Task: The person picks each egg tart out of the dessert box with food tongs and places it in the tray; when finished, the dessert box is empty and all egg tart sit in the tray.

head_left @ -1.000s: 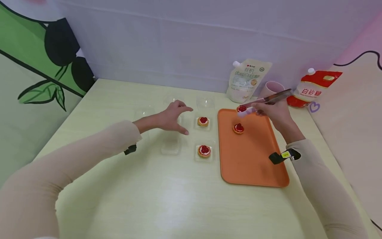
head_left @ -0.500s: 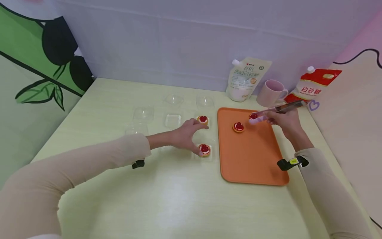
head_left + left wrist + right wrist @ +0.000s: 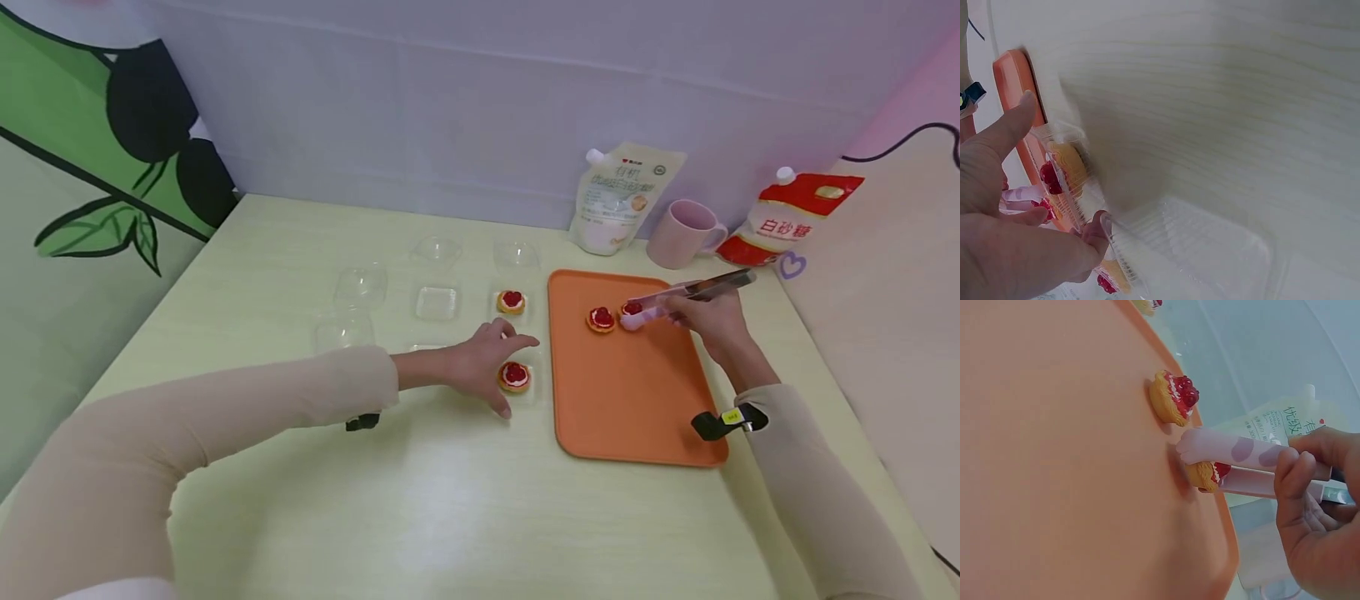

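Note:
My left hand [image 3: 480, 362], thumb and fingers spread apart, is over a tart [image 3: 514, 377] in the nearer clear plastic box [image 3: 1072, 134]. A fingertip lies at the box's edge in the left wrist view; whether it touches is unclear. Another tart [image 3: 512, 301] sits in a box behind. My right hand [image 3: 716, 321] grips tongs [image 3: 1235, 450] with pink paw-shaped ends. Between those ends is a berry-topped tart [image 3: 1204, 476], low over the orange tray [image 3: 637, 400]. Beside it on the tray rests one more tart [image 3: 601, 320], very close to the tongs' tips.
Several clear boxes and lids stand left of the tray, including an empty box [image 3: 437, 302] and a lid [image 3: 362, 286]. Behind the tray are a white pouch [image 3: 617, 204], a pink mug [image 3: 681, 233] and a red-and-white pouch [image 3: 783, 221].
My left hand has moved right and nearer, from the empty boxes to the front boxed tart. The tongs and their tart first went right along the tray's back, then nearer, beside the other tart.

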Action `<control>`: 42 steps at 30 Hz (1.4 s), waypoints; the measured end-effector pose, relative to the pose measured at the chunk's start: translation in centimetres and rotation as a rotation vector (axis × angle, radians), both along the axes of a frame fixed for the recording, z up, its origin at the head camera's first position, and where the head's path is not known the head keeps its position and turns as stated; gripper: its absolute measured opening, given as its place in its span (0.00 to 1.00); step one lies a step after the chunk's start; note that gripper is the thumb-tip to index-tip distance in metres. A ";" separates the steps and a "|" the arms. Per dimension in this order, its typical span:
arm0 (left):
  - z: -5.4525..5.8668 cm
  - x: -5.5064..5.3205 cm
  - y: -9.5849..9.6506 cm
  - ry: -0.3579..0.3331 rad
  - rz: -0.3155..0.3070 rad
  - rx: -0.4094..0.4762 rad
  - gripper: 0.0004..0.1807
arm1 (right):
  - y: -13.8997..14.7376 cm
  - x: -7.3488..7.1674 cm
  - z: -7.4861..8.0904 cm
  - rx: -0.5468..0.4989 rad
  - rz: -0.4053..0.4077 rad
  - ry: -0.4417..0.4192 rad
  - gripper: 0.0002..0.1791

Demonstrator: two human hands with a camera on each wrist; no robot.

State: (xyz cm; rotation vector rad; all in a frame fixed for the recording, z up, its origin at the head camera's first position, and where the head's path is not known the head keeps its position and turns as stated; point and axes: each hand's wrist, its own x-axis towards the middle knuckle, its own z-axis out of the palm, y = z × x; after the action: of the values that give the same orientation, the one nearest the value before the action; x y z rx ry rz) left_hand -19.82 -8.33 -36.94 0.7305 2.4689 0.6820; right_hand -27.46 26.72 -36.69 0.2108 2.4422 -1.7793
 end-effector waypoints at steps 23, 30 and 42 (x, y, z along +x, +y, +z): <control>-0.5 -0.4 0.0 -0.021 0.009 -0.056 0.54 | -0.2 0.7 -0.7 0.100 0.010 0.078 0.19; -0.5 -0.4 -0.1 -0.015 0.002 -0.059 0.53 | -0.4 1.0 -0.8 0.133 0.025 0.070 0.23; -0.3 -0.5 -0.2 -0.036 0.011 -0.064 0.52 | -0.3 1.2 0.9 0.015 0.052 0.132 0.10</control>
State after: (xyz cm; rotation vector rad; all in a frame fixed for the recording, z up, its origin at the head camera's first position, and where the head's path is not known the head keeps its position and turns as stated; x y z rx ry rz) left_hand -20.31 -8.52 -37.28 0.6745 2.4516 0.6122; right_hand -26.28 26.45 -35.74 0.0325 2.5248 -1.8086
